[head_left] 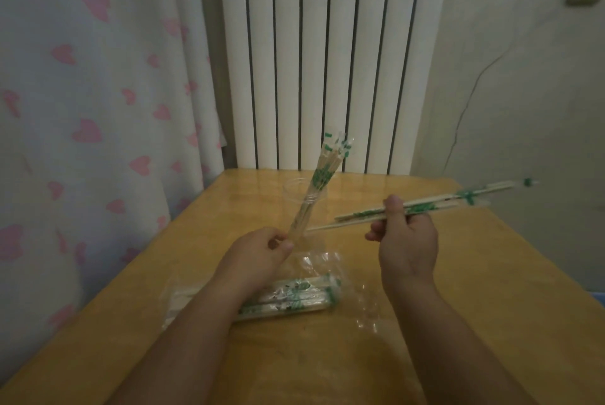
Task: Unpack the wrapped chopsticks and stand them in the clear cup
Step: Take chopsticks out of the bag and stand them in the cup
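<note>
My left hand [262, 252] pinches the lower end of a bundle of wrapped chopsticks [319, 175], pale wood in clear sleeves with green print. The bundle slants up to the right and crosses the faint clear cup [294, 190] standing mid-table. Whether its ends sit inside the cup I cannot tell. My right hand [406, 241] grips a few wrapped chopsticks [442, 203] held almost level, tips pointing right. A clear bag with more wrapped chopsticks [294, 296] lies on the table under my left forearm.
The yellow wooden table [474, 290] stands against a white radiator [327, 60]. A curtain with pink hearts [91, 110] hangs along the left. Loose clear plastic [370, 306] lies between my forearms.
</note>
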Demonstrator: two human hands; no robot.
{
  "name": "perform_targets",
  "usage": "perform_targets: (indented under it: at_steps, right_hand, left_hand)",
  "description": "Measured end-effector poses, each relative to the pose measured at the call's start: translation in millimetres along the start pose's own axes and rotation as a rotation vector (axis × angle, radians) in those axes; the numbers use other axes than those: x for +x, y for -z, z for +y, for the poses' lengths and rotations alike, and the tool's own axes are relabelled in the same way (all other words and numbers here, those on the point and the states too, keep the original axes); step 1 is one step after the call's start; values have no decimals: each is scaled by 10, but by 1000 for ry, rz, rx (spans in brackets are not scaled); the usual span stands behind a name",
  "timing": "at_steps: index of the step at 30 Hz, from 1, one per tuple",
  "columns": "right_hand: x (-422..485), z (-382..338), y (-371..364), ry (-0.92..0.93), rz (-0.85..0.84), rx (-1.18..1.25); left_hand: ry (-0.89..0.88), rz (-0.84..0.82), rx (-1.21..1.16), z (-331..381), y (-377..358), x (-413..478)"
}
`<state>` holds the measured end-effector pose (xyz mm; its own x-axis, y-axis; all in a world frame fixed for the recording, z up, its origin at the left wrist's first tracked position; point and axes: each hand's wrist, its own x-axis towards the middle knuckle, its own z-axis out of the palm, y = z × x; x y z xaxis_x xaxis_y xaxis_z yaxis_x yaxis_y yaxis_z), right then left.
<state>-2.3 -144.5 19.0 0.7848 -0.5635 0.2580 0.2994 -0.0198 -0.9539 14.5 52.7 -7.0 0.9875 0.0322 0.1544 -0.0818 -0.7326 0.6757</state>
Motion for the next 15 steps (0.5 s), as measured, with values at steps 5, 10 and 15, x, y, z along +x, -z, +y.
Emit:
perform_targets:
  at_steps: [5, 10, 15]
  right_hand:
    - [15, -47, -80, -102, -144, 151]
    - [93, -358, -119, 23, -204, 203]
    - [197, -500, -363, 190, -249, 67]
  left_hand:
    - [99, 75, -116, 67, 84, 164]
    - [129, 65, -206, 174, 140, 398]
    - [59, 68, -270, 293, -48, 569]
